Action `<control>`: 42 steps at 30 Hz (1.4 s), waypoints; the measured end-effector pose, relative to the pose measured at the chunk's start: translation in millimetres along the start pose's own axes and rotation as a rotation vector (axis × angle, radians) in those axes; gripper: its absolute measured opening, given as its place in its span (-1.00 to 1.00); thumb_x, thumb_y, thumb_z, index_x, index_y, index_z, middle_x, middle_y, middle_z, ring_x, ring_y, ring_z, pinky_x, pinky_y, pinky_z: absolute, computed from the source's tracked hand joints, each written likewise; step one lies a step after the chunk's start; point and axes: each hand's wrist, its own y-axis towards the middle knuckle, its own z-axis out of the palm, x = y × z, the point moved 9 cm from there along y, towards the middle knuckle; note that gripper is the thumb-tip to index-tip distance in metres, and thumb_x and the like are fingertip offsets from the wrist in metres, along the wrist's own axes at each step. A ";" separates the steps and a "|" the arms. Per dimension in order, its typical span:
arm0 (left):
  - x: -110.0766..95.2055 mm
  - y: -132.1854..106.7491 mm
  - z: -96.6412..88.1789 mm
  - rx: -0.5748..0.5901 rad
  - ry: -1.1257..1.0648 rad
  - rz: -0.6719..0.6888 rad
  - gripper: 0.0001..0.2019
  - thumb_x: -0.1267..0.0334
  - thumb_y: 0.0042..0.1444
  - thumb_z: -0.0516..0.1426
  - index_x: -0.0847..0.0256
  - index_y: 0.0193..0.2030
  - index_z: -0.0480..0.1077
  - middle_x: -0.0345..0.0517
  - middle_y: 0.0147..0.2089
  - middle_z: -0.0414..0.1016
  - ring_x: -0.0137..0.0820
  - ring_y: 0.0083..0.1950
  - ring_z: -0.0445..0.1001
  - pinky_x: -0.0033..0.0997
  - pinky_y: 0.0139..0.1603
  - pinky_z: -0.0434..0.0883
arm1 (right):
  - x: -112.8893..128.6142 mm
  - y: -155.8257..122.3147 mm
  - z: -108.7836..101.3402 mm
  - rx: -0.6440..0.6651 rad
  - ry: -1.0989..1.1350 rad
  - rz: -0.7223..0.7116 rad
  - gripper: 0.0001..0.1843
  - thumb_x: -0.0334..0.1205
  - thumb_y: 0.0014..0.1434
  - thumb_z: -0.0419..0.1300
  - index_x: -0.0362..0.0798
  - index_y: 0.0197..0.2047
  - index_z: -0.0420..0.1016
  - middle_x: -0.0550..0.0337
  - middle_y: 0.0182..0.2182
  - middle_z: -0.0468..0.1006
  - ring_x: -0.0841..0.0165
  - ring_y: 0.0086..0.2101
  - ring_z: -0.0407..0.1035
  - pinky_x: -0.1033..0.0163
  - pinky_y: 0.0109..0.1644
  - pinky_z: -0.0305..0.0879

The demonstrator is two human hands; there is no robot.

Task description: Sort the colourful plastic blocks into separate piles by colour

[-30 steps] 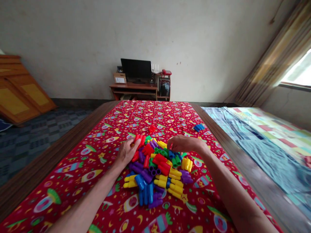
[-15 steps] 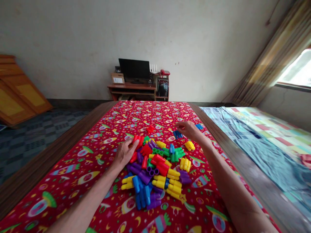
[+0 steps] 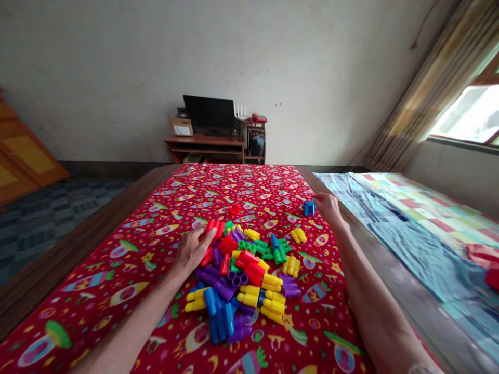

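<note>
My left hand (image 3: 193,249) is at the left edge of a mixed pile of plastic building blocks, its fingers and thumb closed on a red block (image 3: 215,227). Farther off to the right, my right hand (image 3: 328,206) has its fingers bent together at the side of a blue block (image 3: 309,208). A second blue piece seems to lie against it, but the two are hard to tell apart. Near my left hand are purple blocks (image 3: 224,286), green blocks (image 3: 247,246) and another red block (image 3: 228,244).
Red patterned cloth (image 3: 156,291) covers the table. Single yellow blocks (image 3: 298,235) lie right of the pile, and a red piece (image 3: 234,209) lies beyond it. A bed (image 3: 413,234) stands on the right. At the wall is a desk (image 3: 206,143) with a monitor (image 3: 209,114).
My right hand has moved right with the blue block, which is now beside the other blue piece. My left hand keeps hold of the red block. The view has shifted slightly.
</note>
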 end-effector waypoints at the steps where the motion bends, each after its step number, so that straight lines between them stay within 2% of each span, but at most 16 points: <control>1: 0.3 0.2 -0.1 -0.003 0.003 -0.001 -0.58 -0.15 0.04 -0.04 0.13 -0.54 0.34 -0.11 -0.52 0.45 -0.21 -0.34 0.52 -0.35 -0.34 0.45 | 9.9 -0.5 -3.0 0.000 0.010 -0.030 -0.66 -0.35 0.10 0.06 -0.12 -0.18 0.65 0.03 -0.28 0.65 0.25 -0.24 0.50 0.22 -0.13 0.34; 3: 0.5 0.4 0.4 0.001 0.009 -0.001 -0.58 -0.15 0.04 -0.05 0.13 -0.54 0.34 -0.11 -0.51 0.45 -0.21 -0.35 0.51 -0.32 -0.32 0.45 | 39.8 -6.4 -1.1 0.087 0.041 -0.136 -0.67 -0.35 0.14 0.07 -0.10 -0.15 0.64 0.05 -0.24 0.65 0.28 -0.25 0.50 0.24 -0.13 0.33; 5: -0.6 0.4 0.9 0.009 0.006 0.014 -0.57 -0.16 0.05 -0.05 0.13 -0.54 0.33 -0.09 -0.49 0.46 -0.22 -0.36 0.51 -0.29 -0.30 0.46 | 80.8 -27.0 16.7 0.325 0.062 -0.301 -0.71 -0.31 0.17 0.11 -0.06 -0.13 0.63 0.09 -0.26 0.65 0.33 -0.30 0.50 0.29 -0.21 0.32; 8: -3.4 0.2 -0.1 0.008 -0.003 0.041 -0.57 -0.17 0.05 -0.05 0.13 -0.55 0.32 -0.09 -0.47 0.49 -0.23 -0.36 0.50 -0.28 -0.26 0.47 | 137.3 -91.1 55.8 0.774 -0.019 -0.562 -0.74 -0.14 0.15 0.23 0.03 -0.09 0.61 0.16 -0.25 0.65 0.35 -0.31 0.49 0.35 -0.30 0.30; 10: -3.6 0.2 -0.6 0.010 0.004 0.035 -0.56 -0.17 0.05 -0.05 0.12 -0.58 0.28 -0.10 -0.49 0.48 -0.24 -0.38 0.48 -0.28 -0.28 0.47 | 159.4 -123.6 69.3 0.829 -0.168 -0.678 -0.66 -0.06 0.05 0.33 0.01 -0.10 0.61 0.07 -0.15 0.62 0.26 -0.19 0.49 0.32 -0.27 0.31; 12: -3.2 0.2 -0.6 0.015 0.013 0.024 -0.56 -0.17 0.04 -0.05 0.12 -0.60 0.25 -0.12 -0.53 0.45 -0.24 -0.40 0.47 -0.28 -0.31 0.47 | 170.0 -138.9 76.3 0.799 -0.265 -0.730 -0.66 -0.13 0.04 0.35 -0.08 -0.12 0.61 -0.04 -0.12 0.60 0.20 -0.15 0.47 0.30 -0.24 0.32; 14: -3.5 0.1 -0.4 0.018 0.016 0.029 -0.57 -0.17 0.05 -0.06 0.11 -0.60 0.25 -0.13 -0.54 0.43 -0.24 -0.40 0.47 -0.29 -0.32 0.47 | 171.9 -139.0 77.4 0.771 -0.236 -0.741 -0.74 -0.28 0.03 0.33 -0.10 -0.16 0.61 -0.03 -0.16 0.61 0.23 -0.17 0.47 0.32 -0.24 0.30; 16: -3.1 0.0 -0.1 0.015 0.022 0.040 -0.57 -0.16 0.07 -0.06 0.12 -0.58 0.28 -0.13 -0.53 0.43 -0.25 -0.39 0.47 -0.30 -0.31 0.47 | 167.3 -127.0 73.9 0.759 -0.114 -0.711 -0.77 -0.39 0.01 0.32 -0.07 -0.20 0.62 0.08 -0.23 0.63 0.31 -0.23 0.47 0.38 -0.27 0.28; 20: 2.6 -0.6 3.7 0.028 0.036 0.038 -0.55 -0.16 0.11 -0.08 0.15 -0.48 0.36 -0.09 -0.44 0.49 -0.23 -0.35 0.50 -0.29 -0.27 0.46 | 154.6 -94.2 65.8 0.729 0.156 -0.555 -0.82 -0.43 0.05 0.25 -0.11 -0.25 0.61 0.21 -0.41 0.60 0.44 -0.40 0.43 0.42 -0.38 0.22; 23: -0.2 -1.6 1.8 0.005 0.059 0.068 -0.54 -0.14 0.14 -0.08 0.20 -0.32 0.43 0.01 -0.28 0.55 -0.16 -0.20 0.54 -0.23 -0.13 0.48 | 161.3 -84.7 56.8 0.601 0.335 -0.498 -0.86 -0.40 0.09 0.21 -0.13 -0.28 0.60 0.21 -0.42 0.60 0.43 -0.40 0.45 0.40 -0.35 0.25; 26: -28.6 -7.0 -4.0 -0.018 0.085 0.257 -0.55 -0.05 0.20 -0.06 0.25 -0.09 0.44 0.12 0.00 0.52 -0.11 0.08 0.45 -0.15 0.14 0.37 | 174.4 -90.1 46.5 0.446 0.480 -0.472 -0.84 -0.35 0.14 0.19 -0.07 -0.23 0.60 0.19 -0.35 0.64 0.39 -0.33 0.50 0.36 -0.25 0.33; 28: -56.1 -15.9 -1.7 0.034 0.103 0.419 -0.60 0.03 0.24 -0.06 0.22 0.01 0.43 0.08 0.09 0.48 -0.15 0.19 0.37 -0.11 0.29 0.23 | 183.2 -98.8 42.7 0.392 0.536 -0.472 -0.83 -0.34 0.15 0.18 -0.05 -0.23 0.61 0.19 -0.33 0.64 0.38 -0.31 0.51 0.35 -0.21 0.35; 31: -87.1 -31.5 10.2 0.134 0.164 0.563 -0.68 0.08 0.27 -0.01 0.16 -0.03 0.46 -0.02 0.03 0.53 -0.19 0.14 0.42 -0.04 0.36 0.09 | 193.4 -111.4 40.5 0.357 0.598 -0.488 -0.83 -0.33 0.16 0.18 -0.04 -0.23 0.61 0.18 -0.32 0.65 0.38 -0.31 0.52 0.37 -0.21 0.37; 35: -95.0 -40.7 23.4 0.114 0.263 0.579 -0.72 0.15 0.30 -0.02 0.22 -0.17 0.46 -0.03 -0.17 0.59 -0.24 -0.08 0.53 0.00 0.31 0.18 | 198.8 -115.7 41.7 0.325 0.598 -0.555 -0.80 -0.33 0.17 0.15 -0.03 -0.27 0.63 0.20 -0.36 0.65 0.42 -0.38 0.49 0.40 -0.27 0.35; 38: -88.9 -40.1 25.3 0.065 0.283 0.596 -0.70 0.18 0.32 -0.05 0.22 -0.19 0.46 -0.02 -0.20 0.59 -0.24 -0.12 0.54 -0.01 0.27 0.25 | 177.6 -91.4 33.5 0.175 0.575 -0.498 -0.80 -0.34 0.15 0.15 -0.05 -0.28 0.64 0.18 -0.36 0.65 0.39 -0.36 0.50 0.38 -0.26 0.35; 42: -77.8 -32.7 18.0 -0.001 0.259 0.587 -0.67 0.13 0.31 -0.05 0.26 -0.17 0.48 0.06 -0.18 0.59 -0.19 -0.08 0.54 -0.08 0.15 0.38 | 110.5 -39.9 13.0 -0.056 0.390 -0.287 -0.78 -0.35 0.09 0.15 -0.09 -0.28 0.65 0.12 -0.39 0.65 0.30 -0.32 0.52 0.30 -0.19 0.36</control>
